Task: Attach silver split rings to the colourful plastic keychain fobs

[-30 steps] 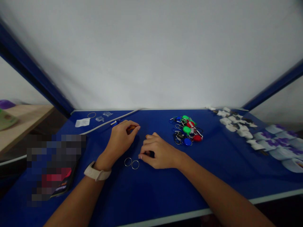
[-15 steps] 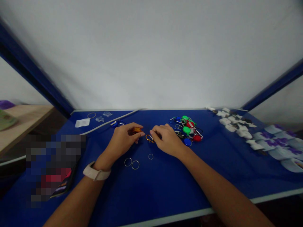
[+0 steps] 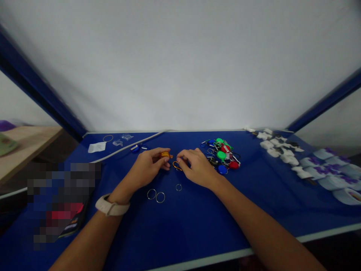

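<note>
White wall (image 3: 180, 64) above a blue-topped work table (image 3: 180, 233); wooden shelf (image 3: 28, 143) beyond the table's left side, cut off by the frame; pixelated patch (image 3: 62, 199) hiding the table's near left area, contents unreadable; row of white-and-purple rolls (image 3: 329, 173) along the right side, cut off at the frame edge, exact kind hard to make out; row of small white pieces (image 3: 278, 145) next to them, details too small to tell; heap of keyrings with green, red and blue fobs (image 3: 221, 156) just beyond the right hand (image 3: 197, 167); white sachet (image 3: 96, 147), clear plastic pieces (image 3: 118, 143) and blue clip (image 3: 135, 148) at the far left of the table; beige watch strap (image 3: 111, 206) on the left wrist; left hand (image 3: 145, 167) near the middle, fingers closed in a narrow pinch on a small orange piece (image 3: 166, 154), partly hidden, shape unclear; orange carabiner (image 3: 176, 165) between both hands, low over the table or resting on it, cannot tell which; right fingers (image 3: 187, 156) curled narrow just at its upper end, hold unclear; three split rings (image 3: 151, 194) lying apart on the table below the hands.
</note>
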A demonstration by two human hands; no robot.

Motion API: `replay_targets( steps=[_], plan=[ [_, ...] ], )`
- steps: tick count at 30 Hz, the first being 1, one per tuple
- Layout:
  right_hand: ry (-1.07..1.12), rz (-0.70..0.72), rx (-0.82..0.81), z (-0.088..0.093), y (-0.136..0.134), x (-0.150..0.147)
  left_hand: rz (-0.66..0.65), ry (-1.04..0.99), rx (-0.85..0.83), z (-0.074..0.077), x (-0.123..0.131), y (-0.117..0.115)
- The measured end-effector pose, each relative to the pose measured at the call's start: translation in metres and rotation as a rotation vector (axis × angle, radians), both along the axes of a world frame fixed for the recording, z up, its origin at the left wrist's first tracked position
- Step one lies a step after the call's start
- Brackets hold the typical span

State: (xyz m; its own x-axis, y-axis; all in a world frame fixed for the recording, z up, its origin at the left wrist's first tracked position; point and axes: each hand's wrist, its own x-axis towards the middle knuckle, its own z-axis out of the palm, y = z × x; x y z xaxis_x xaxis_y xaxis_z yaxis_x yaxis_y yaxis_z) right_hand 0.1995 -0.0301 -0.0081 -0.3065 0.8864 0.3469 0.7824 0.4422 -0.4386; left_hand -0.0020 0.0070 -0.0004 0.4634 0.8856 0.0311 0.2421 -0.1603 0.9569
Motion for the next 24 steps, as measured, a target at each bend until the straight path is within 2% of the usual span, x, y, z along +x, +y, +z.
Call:
replay_targets(
  steps=[13, 15, 20, 24],
  plan=[
    [0.035, 0.026, -0.04, 0.0001, -0.0031, -0.0029, -0.123, -0.09, -0.066, 0.0018, 0.0006, -0.004],
    [0.03, 0.006, -0.04, -0.0003, -0.0022, -0.0022, -0.104, -0.053, -0.012, 0.0008, 0.0004, -0.004],
    [-0.066, -0.069, -0.082, -0.0013, 0.0002, -0.0004, 0.051, 0.127, 0.163, 0.0007, 0.0, -0.0038],
    [-0.139, -0.095, -0.124, -0.0006, -0.0005, -0.0006, 0.066, 0.214, 0.242, 0.0024, 0.0002, -0.0026]
  ],
)
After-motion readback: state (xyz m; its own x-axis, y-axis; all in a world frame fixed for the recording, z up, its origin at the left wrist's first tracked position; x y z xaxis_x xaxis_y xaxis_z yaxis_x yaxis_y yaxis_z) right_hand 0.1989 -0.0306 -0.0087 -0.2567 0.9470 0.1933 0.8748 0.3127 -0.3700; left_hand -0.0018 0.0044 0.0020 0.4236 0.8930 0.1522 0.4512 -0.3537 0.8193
